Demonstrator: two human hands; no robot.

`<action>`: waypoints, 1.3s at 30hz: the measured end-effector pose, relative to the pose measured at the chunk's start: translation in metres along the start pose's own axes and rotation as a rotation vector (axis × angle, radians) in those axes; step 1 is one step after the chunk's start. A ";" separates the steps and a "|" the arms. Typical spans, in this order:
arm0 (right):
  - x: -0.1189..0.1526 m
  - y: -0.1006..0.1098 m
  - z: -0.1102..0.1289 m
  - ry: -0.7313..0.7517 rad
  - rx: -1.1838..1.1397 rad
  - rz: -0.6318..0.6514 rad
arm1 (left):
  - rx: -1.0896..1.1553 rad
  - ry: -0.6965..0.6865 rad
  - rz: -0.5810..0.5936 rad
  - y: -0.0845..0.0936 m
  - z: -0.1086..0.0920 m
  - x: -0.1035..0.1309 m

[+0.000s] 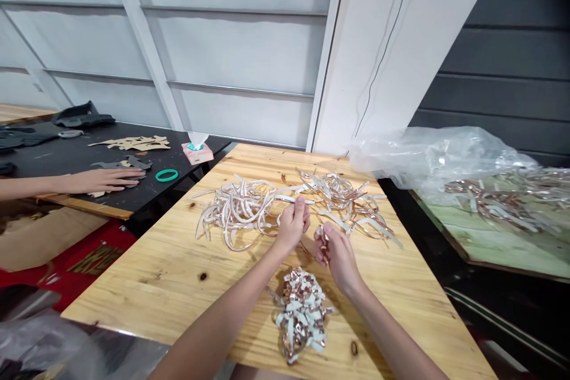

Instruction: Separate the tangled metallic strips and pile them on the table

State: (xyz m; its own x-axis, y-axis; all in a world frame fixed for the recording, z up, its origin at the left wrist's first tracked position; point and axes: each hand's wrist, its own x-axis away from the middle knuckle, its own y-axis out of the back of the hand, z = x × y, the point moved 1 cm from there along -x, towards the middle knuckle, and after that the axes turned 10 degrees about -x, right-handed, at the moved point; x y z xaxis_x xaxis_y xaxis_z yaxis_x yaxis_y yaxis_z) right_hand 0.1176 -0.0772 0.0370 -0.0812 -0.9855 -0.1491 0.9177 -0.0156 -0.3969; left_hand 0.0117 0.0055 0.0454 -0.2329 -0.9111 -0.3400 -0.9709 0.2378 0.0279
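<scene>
My left hand is closed with its thumb on top, pinching a thin pale strip above the wooden table. To its right, my right hand is curled with fingertips together around a small piece of shiny copper-coloured strip; its exact shape is partly hidden by the fingers. A tangled pile of whitish-pink strips lies left of my hands. Behind and right of them is a looser pile of copper and white strips. Nearer me sits a heap of short, folded copper-and-white pieces.
The wooden table has a clear plastic bag at its back right, beside more copper strips on a greenish board. A co-worker's hand rests on a black table at left, near a green ring and tissue box.
</scene>
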 end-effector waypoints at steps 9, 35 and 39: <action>0.034 -0.031 0.022 0.169 0.901 0.808 | 0.004 -0.054 0.011 0.008 0.010 -0.002; 0.015 -0.013 0.026 -0.056 0.970 0.645 | -0.160 -0.057 -0.018 0.023 0.009 -0.005; 0.023 -0.013 0.025 -0.020 1.311 0.520 | -0.152 -0.079 -0.003 0.023 0.006 -0.004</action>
State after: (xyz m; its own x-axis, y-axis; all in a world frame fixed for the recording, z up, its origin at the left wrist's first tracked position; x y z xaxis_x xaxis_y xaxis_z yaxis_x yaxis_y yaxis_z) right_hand 0.1136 -0.1037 0.0617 0.3693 -0.9293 0.0017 0.5324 0.2130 0.8193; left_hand -0.0096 0.0162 0.0414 -0.2308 -0.8811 -0.4128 -0.9702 0.1760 0.1666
